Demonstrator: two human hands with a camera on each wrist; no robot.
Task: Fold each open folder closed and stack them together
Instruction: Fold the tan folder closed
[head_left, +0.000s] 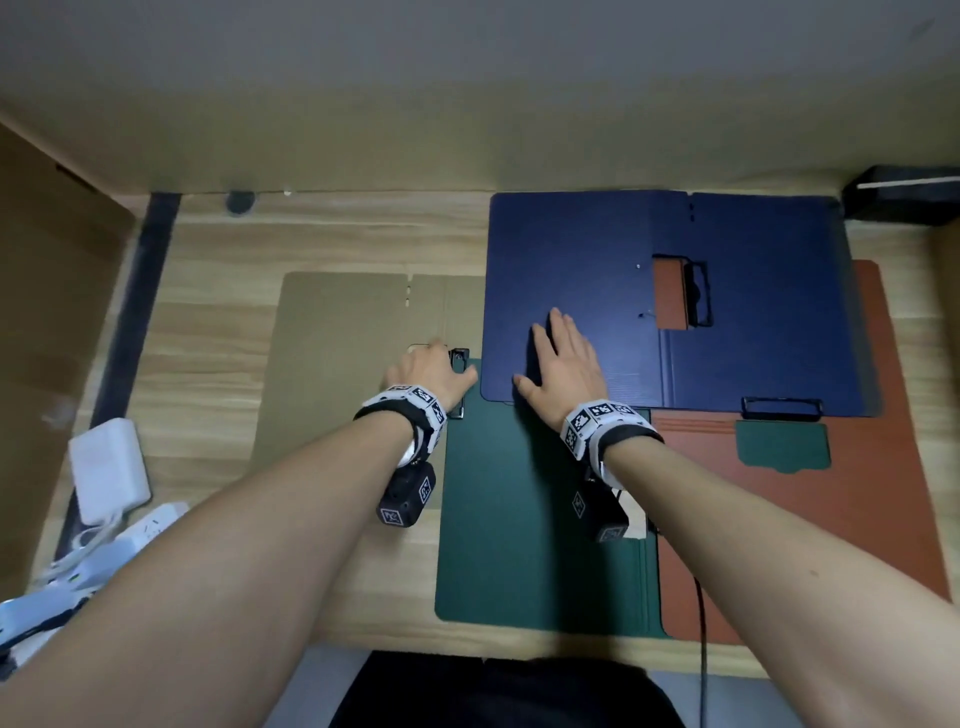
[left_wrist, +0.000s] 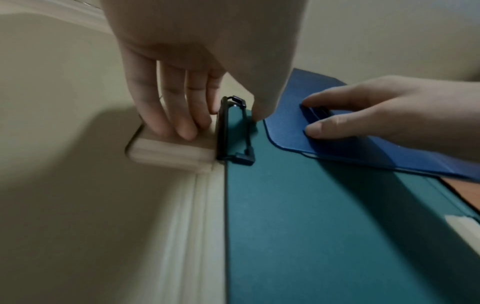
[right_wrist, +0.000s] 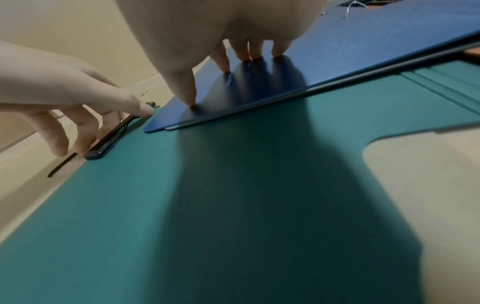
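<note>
My right hand (head_left: 563, 364) lies flat on the near left corner of the blue folder (head_left: 587, 244), fingers (right_wrist: 223, 61) straight and slightly spread, tips and thumb pressing the cover; nothing is gripped. The blue folder lies open on the table (head_left: 218, 312), its near left corner overlapping the far edge of the green folder (head_left: 519, 545). Through a cut-out in the blue folder shows a patch of the brown folder (head_left: 779, 519), which lies beneath it, extends toward me on the right, and lies partly under the green folder's right side. A black clip (head_left: 782, 408) sits on the blue folder's near edge; another (head_left: 698, 293) stands beside the cut-out. My left hand (head_left: 426, 371) rests at the far left corner of the green folder, fingers (left_wrist: 166, 115) bent downward, tips on the beige folder (head_left: 337, 332) just left of the green folder's black clip (left_wrist: 233, 131), thumb on the other side of that clip, touching the green cover; whether the clip is actually pinched I cannot tell. The beige folder lies open and flat, left of the green one. At the table's left edge: a white adapter (head_left: 106, 467) and a power strip (head_left: 140, 530). Far right corner: a black box (head_left: 898, 200).
</note>
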